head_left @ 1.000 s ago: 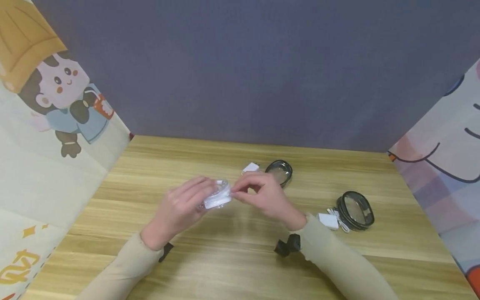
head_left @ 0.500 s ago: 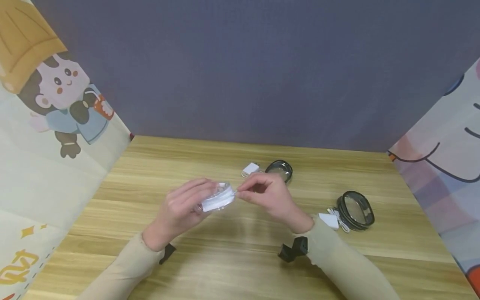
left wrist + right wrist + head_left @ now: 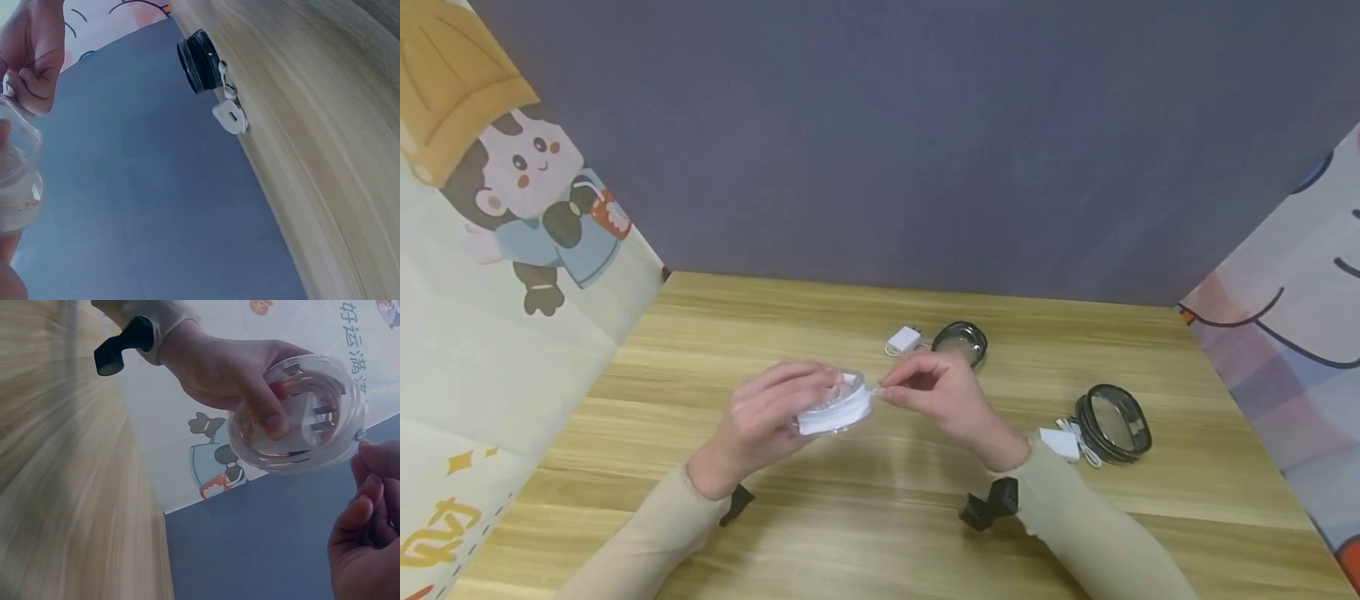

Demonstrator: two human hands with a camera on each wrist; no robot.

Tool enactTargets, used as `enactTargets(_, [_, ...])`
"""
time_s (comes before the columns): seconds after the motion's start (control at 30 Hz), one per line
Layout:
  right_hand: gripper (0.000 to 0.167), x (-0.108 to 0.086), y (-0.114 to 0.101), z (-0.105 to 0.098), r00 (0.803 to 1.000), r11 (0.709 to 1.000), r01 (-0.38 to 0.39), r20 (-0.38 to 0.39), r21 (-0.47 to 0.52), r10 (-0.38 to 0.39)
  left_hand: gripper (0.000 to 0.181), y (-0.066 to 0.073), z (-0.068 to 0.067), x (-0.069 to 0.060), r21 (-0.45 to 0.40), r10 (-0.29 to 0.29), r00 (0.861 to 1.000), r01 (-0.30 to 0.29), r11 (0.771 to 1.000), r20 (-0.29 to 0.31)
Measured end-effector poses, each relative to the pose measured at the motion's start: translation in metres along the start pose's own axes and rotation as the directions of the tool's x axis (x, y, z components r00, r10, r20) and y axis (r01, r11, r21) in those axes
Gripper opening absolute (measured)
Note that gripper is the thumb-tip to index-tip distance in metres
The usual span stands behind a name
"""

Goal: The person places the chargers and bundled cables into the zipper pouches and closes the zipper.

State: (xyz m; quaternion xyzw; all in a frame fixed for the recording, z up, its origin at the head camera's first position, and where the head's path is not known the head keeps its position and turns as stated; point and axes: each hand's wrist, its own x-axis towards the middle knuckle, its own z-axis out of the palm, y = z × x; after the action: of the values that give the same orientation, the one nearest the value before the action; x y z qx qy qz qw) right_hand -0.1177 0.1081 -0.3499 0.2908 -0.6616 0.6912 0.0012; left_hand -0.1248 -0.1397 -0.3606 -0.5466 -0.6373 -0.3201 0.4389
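My left hand point(image 3: 763, 417) holds a small clear round pouch point(image 3: 837, 410) with a white zip band around its side. Thumb and fingers grip it across its two faces. In the right wrist view a white two-pin charger plug point(image 3: 303, 422) shows through the clear pouch wall, with a coiled cable around it. At the pouch's right end my right hand point(image 3: 942, 398) pinches the small zip pull, its thumb and index finger meeting at the tip. The left wrist view catches only the pouch's clear edge point(image 3: 22, 147) and the curled fingers of the right hand point(image 3: 37, 56).
On the wooden table point(image 3: 715, 333) behind the hands lie a white charger point(image 3: 903, 340) and a black-rimmed clear pouch point(image 3: 962, 340). To the right sit another white charger point(image 3: 1060, 444), a white cable point(image 3: 1088, 450) and a second black-rimmed pouch point(image 3: 1112, 423). A grey-blue panel point(image 3: 880, 150) stands behind.
The right hand has shifted slightly right and down, still pinching at the pouch's end. The pouch has turned a little and sunk slightly in the left hand. Other items stay put.
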Motion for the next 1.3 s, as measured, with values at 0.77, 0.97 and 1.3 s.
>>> enactTargets(0.77, [0.011,-0.002,-0.001,0.005,0.998,0.997,-0.060,0.019,0.055,0.059,0.025,0.004,0.001,0.012,-0.269,0.005,0.996,-0.029,0.963,-0.091])
enactTargets(0.97, [0.013,0.000,0.000,0.005,0.997,0.996,-0.073,0.014,0.051,0.073,0.026,0.005,0.001,0.013,-0.282,0.001,0.996,-0.027,0.959,-0.093])
enactTargets(1.3, [0.018,0.001,0.006,0.006,0.995,0.994,-0.083,0.053,0.066,0.079,0.031,0.008,0.005,0.019,-0.348,0.027,0.993,-0.065,0.935,-0.112])
